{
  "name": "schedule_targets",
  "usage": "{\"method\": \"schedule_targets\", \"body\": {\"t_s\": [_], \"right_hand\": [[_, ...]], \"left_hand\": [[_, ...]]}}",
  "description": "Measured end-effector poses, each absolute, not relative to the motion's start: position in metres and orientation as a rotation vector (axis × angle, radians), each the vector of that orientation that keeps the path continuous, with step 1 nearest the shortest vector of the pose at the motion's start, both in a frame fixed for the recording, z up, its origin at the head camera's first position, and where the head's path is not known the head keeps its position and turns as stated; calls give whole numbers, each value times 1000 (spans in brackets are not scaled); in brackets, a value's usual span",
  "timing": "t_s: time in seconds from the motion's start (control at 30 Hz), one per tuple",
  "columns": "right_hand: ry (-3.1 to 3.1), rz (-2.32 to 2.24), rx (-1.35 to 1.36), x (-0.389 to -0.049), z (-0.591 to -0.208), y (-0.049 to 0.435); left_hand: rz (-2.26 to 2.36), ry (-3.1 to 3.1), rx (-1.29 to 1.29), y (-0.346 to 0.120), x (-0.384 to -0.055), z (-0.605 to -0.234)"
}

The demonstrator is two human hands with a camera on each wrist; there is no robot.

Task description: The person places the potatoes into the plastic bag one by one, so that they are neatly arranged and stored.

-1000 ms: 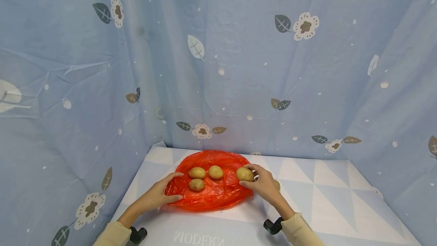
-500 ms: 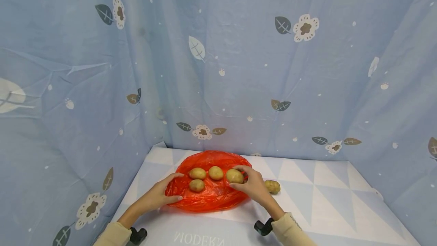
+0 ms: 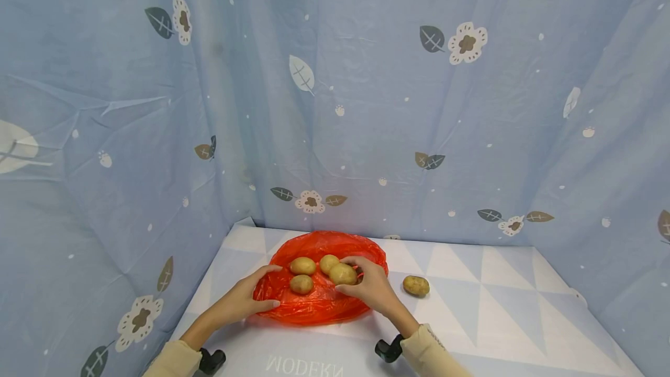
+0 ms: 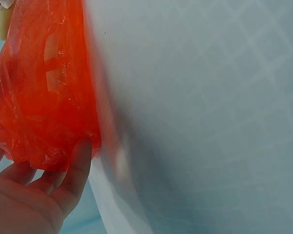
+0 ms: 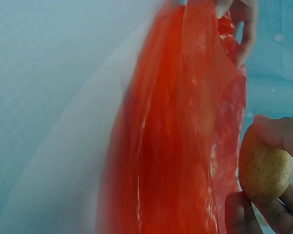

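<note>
A red plastic bag [image 3: 319, 310] lies spread with its mouth open on the table. My left hand [image 3: 243, 301] grips its left rim, the thumb at the near side and the fingers toward the far side. Inside, a potato [image 3: 302, 266] and a smaller potato [image 3: 302, 284] lie at the left; another potato [image 3: 328, 262] is partly covered by the one I hold. My right hand [image 3: 374, 287] pinches a potato [image 3: 342, 274] over the bag's middle, and the right wrist view shows this held potato [image 5: 264, 168] between thumb and fingers.
One loose potato [image 3: 416, 285] lies on the patterned tabletop [image 3: 502, 307] right of the bag. Blue curtains with flowers and leaves, including the back curtain [image 3: 366, 103], stand behind and at both sides.
My right hand has carried its potato leftward from the bag's right rim to over its middle. The loose potato at the right has come into full view. The left hand stays put.
</note>
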State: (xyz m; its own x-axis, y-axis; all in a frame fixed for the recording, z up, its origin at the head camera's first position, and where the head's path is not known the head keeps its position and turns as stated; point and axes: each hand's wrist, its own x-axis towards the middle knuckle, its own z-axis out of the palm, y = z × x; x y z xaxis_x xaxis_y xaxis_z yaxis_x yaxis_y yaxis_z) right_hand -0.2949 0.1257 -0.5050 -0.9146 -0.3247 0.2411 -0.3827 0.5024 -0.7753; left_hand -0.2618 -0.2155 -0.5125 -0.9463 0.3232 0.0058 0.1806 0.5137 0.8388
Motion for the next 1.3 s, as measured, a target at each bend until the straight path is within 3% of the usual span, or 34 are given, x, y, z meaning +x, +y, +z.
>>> {"method": "schedule_targets", "body": {"t_s": [1.3], "right_hand": [[-2763,1389,823,-286,-527,61]], "left_hand": [[1366,2628,445,-214,-263,-514]]}}
